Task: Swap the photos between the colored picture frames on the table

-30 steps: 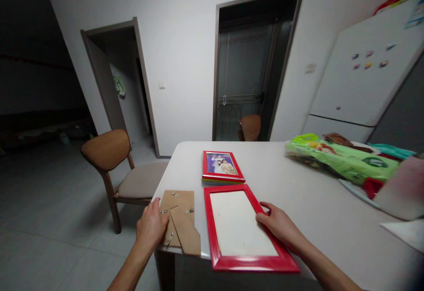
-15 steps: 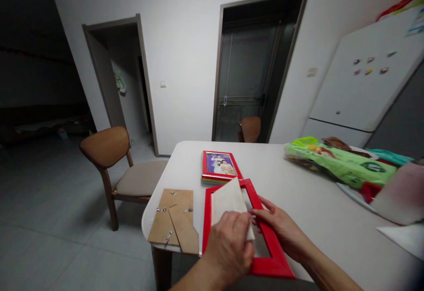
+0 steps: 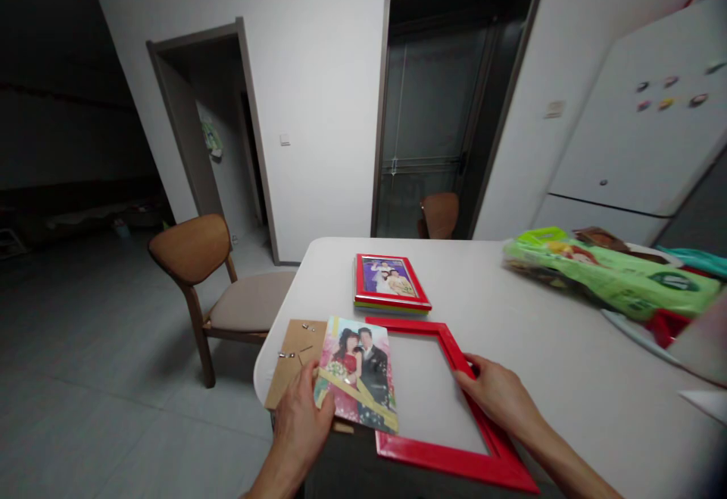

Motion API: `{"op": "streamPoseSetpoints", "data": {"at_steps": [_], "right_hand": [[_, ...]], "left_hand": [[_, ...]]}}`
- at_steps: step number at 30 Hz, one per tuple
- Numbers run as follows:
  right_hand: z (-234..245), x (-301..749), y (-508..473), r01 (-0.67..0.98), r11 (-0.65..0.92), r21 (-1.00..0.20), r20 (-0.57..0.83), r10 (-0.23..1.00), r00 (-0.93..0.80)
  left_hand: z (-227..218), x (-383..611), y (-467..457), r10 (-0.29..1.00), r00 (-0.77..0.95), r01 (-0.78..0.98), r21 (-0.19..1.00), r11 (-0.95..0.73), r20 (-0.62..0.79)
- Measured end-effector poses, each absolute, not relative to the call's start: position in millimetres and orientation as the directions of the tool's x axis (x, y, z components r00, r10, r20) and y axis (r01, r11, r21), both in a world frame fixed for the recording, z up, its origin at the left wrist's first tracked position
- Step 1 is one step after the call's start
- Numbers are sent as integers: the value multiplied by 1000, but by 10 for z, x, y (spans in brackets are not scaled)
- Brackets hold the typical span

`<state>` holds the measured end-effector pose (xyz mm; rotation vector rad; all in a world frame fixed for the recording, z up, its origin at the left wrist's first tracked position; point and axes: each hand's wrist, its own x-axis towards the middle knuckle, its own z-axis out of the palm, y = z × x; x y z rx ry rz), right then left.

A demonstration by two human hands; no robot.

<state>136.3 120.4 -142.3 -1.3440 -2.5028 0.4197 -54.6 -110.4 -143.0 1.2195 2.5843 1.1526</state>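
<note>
Over the near edge of a smooth white bench (image 3: 471, 287), the left grip (image 3: 303, 412) pinches the left edge of a colourful rectangular photo print (image 3: 363, 378) showing a figure in a red dress beside one in a dark suit. Just right of that grip, the print overlaps the left bar of a glossy red rectangular picture frame (image 3: 454, 465). The right grip (image 3: 497, 395) clasps the frame's right bar, and the near bar juts past the bench edge. Just beyond the left grip, partly hidden by the print, lies a brown rectangular backing board (image 3: 292, 370) with metal clips. Farther off, between both grips, sits a red-framed picture with a purple background (image 3: 391, 283). Well beyond the right grip lies a green printed plastic package (image 3: 613, 268).
</note>
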Motion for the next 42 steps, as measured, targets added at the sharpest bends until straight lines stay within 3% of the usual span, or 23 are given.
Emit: {"op": "streamPoseSetpoints", "data": {"at_steps": [4,7,9,11,13,15,17,20,23,27,29,31,33,35,38,42], "right_hand": [[-1449,1382,1207,770,564,-299,115,822,-557],[-1419,1363,1175,745,599,-294,228,800,-554],[-1382,1293,1091,674,640,-369,328,768,-551],[-1352,1170,956,551,627,-551,296,764,-574],[-1342,1010,801,430,461,-776,119,777,-618],[-1345,846,667,344,215,-914,-67,757,-650],[-1333,708,578,270,18,-963,-179,706,-685],[-1220,587,505,150,-151,-977,-212,629,-748],[-997,566,441,0,-225,-974,-145,630,-763],[-817,646,356,-125,-240,-963,-78,691,-719],[-873,712,333,-77,-253,-964,-137,728,-672],[-991,787,336,-30,-301,-953,-205,717,-667],[-1094,876,380,-63,-330,-942,-207,718,-665],[-1129,989,474,-121,-287,-950,-152,765,-626],[-1069,1197,687,-24,-208,-978,-160,815,-557],[-1022,1385,938,151,-212,-966,-260,779,-571]], "left_hand": [[-1423,-495,-1110,725,-614,763,471,443,312],[-1402,-477,-1106,739,-589,796,392,462,326],[-1387,-461,-1100,742,-580,805,374,460,336],[-1373,-429,-1087,757,-548,825,382,417,355],[-1364,-376,-1071,799,-468,861,399,316,377],[-1367,-306,-1051,852,-357,892,410,190,381],[-1383,-237,-1023,894,-267,904,414,104,358],[-1401,-182,-952,918,-220,905,421,65,330],[-1349,-195,-856,881,-242,880,475,22,407],[-1135,-175,-753,702,-460,697,711,-93,544],[-1026,-89,-708,606,-631,500,851,-160,485],[-964,37,-654,595,-731,228,942,-246,333],[-959,158,-590,667,-723,-39,952,-304,183],[-999,226,-533,720,-683,-177,930,-323,120],[-1103,207,-500,726,-677,-149,944,-293,119],[-1255,134,-558,776,-609,182,981,-60,161]]}}
